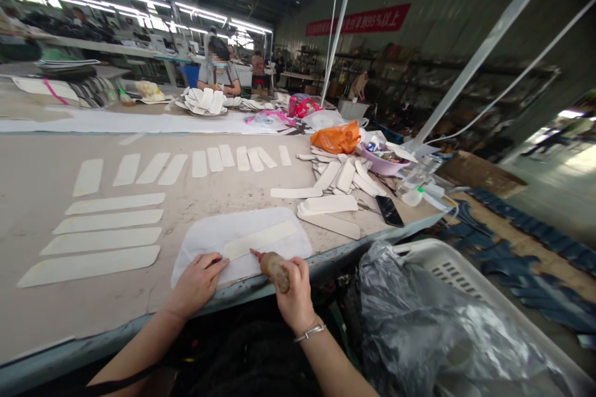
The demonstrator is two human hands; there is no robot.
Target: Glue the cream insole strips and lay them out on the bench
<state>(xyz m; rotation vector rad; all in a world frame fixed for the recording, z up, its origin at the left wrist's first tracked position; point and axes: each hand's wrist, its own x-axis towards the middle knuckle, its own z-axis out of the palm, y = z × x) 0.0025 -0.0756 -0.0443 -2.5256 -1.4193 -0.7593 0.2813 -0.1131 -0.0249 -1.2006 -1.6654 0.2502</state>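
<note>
Long strips (102, 258), four: on the table (28, 198), left of the left grip. Left grip (195, 279): thumb and finger nearly meeting by the strip's left end; whether they pinch it, cannot tell. Pad (198, 236), white: under the strip. Strip (267, 236), pale: ahead of and between both grips; looks thin, light, bendable; best taken by its edges. Bottle (275, 270), brown: nozzle (257, 254) at the strip; probably light, soft-walled; best held round its body. Right grip (298, 298): wrapped round the bottle. Phone (390, 211): right of it, farther ahead.
</note>
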